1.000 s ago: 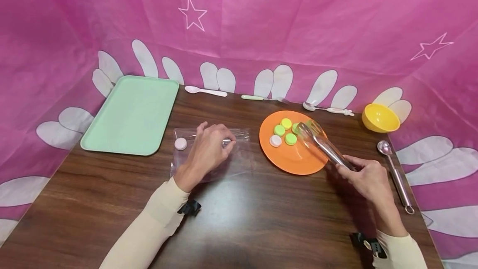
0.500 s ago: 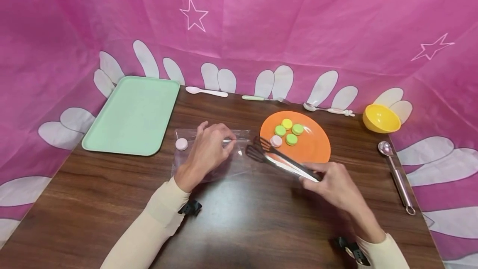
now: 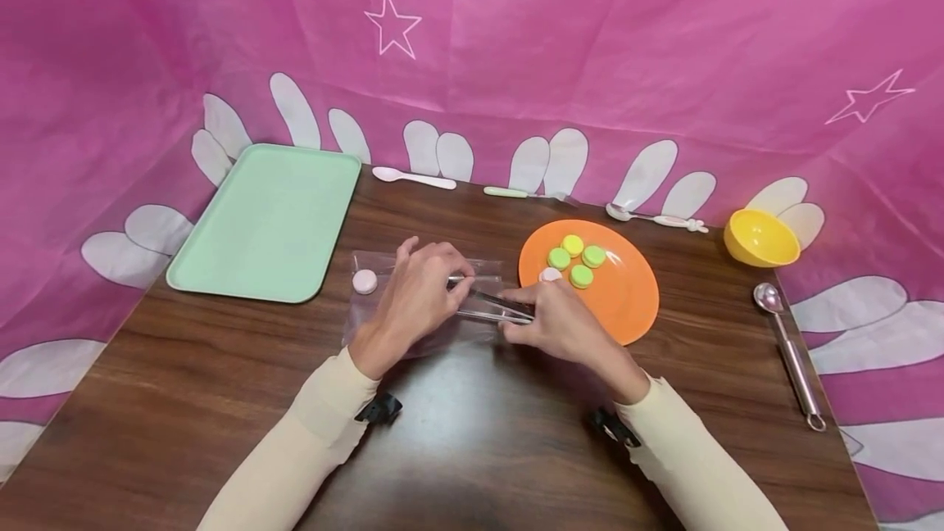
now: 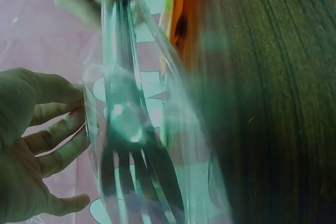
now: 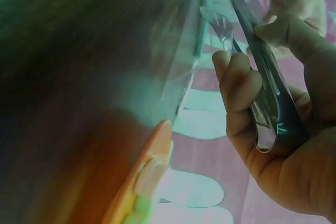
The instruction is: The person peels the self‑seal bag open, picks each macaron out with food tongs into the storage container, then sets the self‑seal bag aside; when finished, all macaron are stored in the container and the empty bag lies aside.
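Observation:
My left hand (image 3: 420, 289) pinches the edge of a clear plastic bag (image 3: 483, 334) lying on the table. Metal tongs (image 4: 121, 108), gripped in my right hand (image 3: 568, 322), reach leftward with their slotted heads within the bag in the left wrist view. Whether anything sits between those heads I cannot tell. A pale pink macaron (image 3: 365, 282) lies at the bag's left end. On the orange plate (image 3: 627, 306), beside my right hand, are one yellow macaron (image 3: 572, 246), three green macarons (image 3: 559, 258) and a pink macaron (image 3: 550, 274), partly hidden by that hand.
A mint-green tray (image 3: 269, 224) is at the back left. Along the back edge lie a pink spoon (image 3: 413, 179), a green-handled fork (image 3: 509, 192) and another spoon (image 3: 652, 219). A yellow bowl (image 3: 761, 238) and a metal scoop (image 3: 791, 359) stand at the right.
The tongs, in my right hand, have swung left from over the plate into the bag. My left hand keeps its pinch on the bag. The macarons have stayed where they were.

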`<action>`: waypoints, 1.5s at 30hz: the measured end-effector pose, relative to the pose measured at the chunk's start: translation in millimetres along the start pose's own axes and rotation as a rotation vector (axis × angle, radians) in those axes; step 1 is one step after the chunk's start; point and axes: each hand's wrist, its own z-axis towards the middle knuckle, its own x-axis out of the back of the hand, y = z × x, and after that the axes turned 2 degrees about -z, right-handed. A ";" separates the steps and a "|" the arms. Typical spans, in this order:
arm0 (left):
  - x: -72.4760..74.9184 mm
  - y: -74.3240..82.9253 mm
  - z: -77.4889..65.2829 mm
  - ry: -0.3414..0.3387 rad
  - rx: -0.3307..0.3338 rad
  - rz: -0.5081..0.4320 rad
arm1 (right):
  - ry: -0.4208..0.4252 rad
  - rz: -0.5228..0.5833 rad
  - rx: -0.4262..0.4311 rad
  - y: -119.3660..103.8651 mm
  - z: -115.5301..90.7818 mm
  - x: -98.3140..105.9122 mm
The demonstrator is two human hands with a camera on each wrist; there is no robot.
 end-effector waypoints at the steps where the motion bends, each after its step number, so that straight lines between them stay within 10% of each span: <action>1: -0.2 0.4 0.0 0.000 -0.005 -0.001 | 0.004 -0.005 0.017 -1.2 4.9 -0.9; 24: -2.7 -2.4 1.9 0.008 -0.020 -0.010 | 0.011 -0.048 0.109 -10.6 52.4 -31.7; 45: -1.8 -3.3 2.5 0.013 -0.015 0.004 | 0.023 0.078 0.029 -6.1 40.3 -35.1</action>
